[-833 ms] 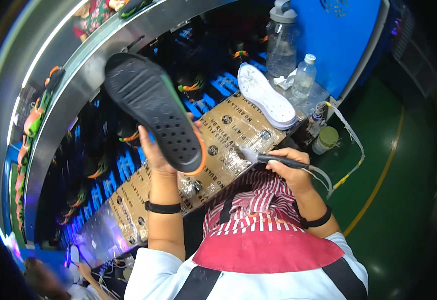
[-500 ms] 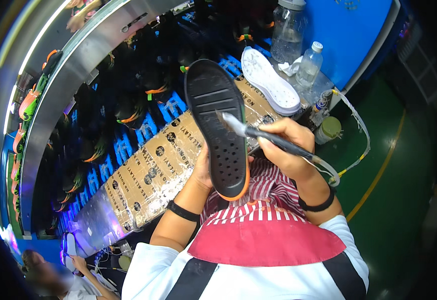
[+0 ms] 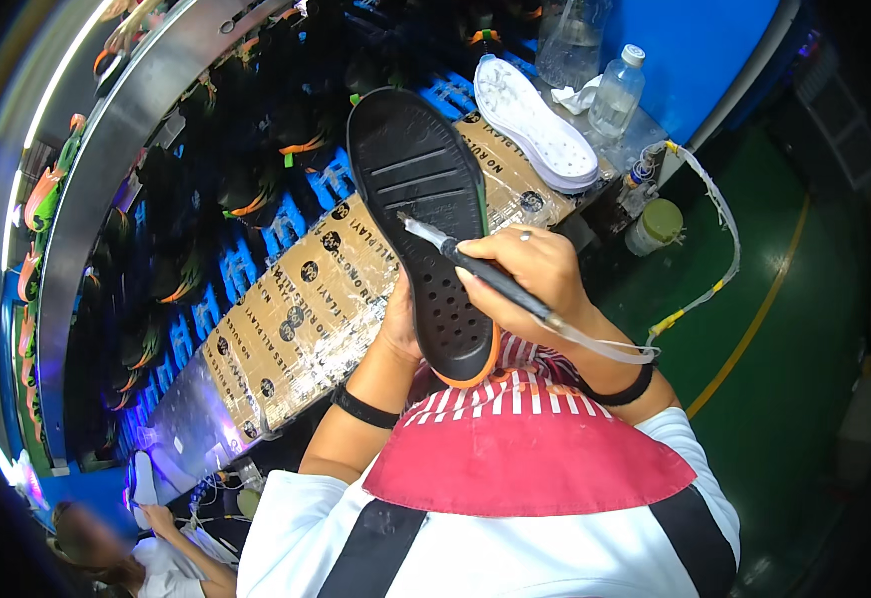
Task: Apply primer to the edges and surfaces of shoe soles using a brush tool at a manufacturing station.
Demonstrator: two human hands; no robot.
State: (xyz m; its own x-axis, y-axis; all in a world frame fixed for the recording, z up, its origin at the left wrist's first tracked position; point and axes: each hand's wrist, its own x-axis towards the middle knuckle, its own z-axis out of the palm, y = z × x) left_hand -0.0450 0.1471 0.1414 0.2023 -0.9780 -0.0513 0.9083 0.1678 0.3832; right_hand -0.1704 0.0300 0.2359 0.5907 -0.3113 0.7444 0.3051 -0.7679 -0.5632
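Note:
A black shoe sole (image 3: 425, 204) with an orange heel edge faces up in front of me, its toe pointing away. My left hand (image 3: 401, 314) is closed on its left edge from beneath, the fingers mostly hidden behind it. In my right hand (image 3: 530, 267) is a black-handled brush (image 3: 500, 284) with a thin clear tube running from its rear end. The brush tip is over the middle of the sole, just below the crosswise ridges and above the rows of holes. Whether the bristles touch the surface I cannot tell.
White soles (image 3: 535, 125) lie on the bench's far right, near a clear bottle (image 3: 617, 92) and a larger jug (image 3: 572, 45). Cardboard (image 3: 296, 309) covers the bench edge. Black shoes on blue racks (image 3: 286, 224) stand behind. A person (image 3: 146, 558) works at lower left.
My right hand has moved left and slightly down, carrying the brush farther over the sole. The sole has shifted a little left and up in view.

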